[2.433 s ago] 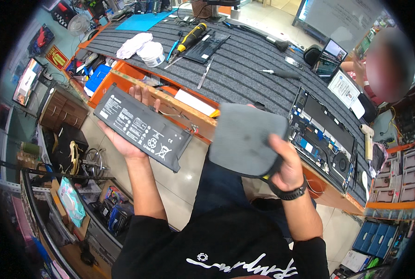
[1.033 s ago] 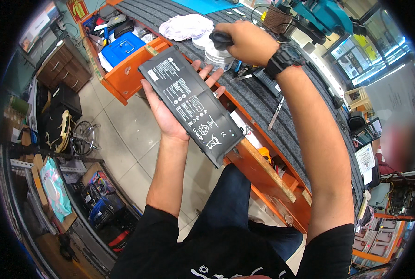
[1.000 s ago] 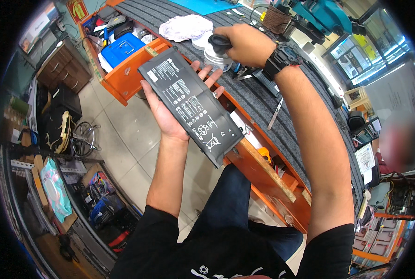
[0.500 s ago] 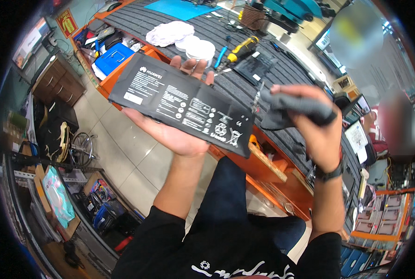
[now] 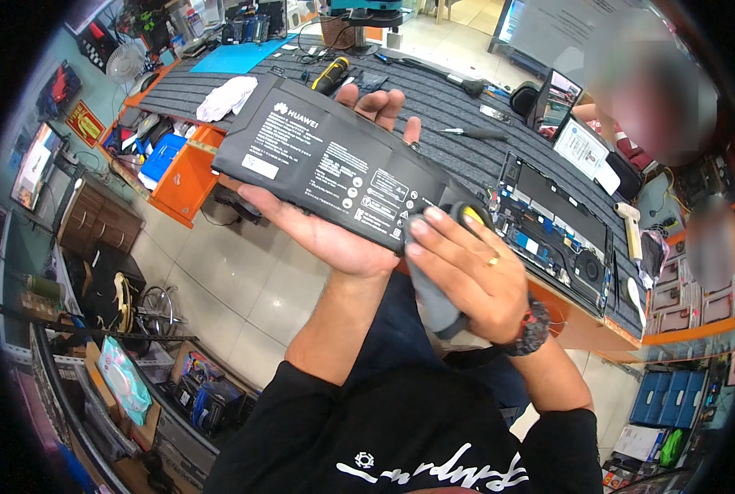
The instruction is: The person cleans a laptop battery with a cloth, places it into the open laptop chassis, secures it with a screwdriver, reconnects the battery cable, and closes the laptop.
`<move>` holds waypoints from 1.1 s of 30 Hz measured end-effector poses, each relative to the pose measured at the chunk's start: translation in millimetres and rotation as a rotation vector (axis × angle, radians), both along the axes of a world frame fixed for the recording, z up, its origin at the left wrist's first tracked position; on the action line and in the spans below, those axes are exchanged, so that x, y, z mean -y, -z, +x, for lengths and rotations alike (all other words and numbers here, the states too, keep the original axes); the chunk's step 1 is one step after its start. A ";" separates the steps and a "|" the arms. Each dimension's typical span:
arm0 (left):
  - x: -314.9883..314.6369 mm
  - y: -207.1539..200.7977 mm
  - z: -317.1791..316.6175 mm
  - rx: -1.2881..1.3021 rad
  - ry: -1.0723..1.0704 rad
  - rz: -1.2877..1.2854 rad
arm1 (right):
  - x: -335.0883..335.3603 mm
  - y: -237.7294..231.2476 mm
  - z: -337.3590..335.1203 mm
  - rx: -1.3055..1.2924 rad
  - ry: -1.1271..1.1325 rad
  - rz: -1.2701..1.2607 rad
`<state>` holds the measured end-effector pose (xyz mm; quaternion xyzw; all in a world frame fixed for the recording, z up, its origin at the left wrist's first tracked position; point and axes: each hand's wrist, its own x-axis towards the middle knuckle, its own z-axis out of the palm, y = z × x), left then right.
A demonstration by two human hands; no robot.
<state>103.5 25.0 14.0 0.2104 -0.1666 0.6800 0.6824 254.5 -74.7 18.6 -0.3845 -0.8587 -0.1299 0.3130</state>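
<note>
Black battery (image 5: 326, 165) held up on the near side of the bench (image 5: 433, 107), left of the opened laptop (image 5: 548, 239). Left hand (image 5: 334, 235) grips across its width, fingers slightly spread. Right hand (image 5: 474, 284), fingers together, holds grey cloth (image 5: 433, 300) against its right end — best kept flat, pressure light.

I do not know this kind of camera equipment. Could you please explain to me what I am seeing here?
There is no machine here: these are a person's bare hands. The camera is worn on that person's head and looks down, and its wide fisheye lens bends straight edges. The left hand supports a black battery from below. The right hand holds a grey pad against the battery's right end. On the striped bench lie an opened laptop with its inner parts showing, a white cloth and a blue mat.
</note>
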 end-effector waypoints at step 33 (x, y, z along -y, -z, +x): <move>28.7 8.9 71.3 -0.303 0.338 0.301 | 6.4 -5.8 37.4 -0.070 -0.096 -0.064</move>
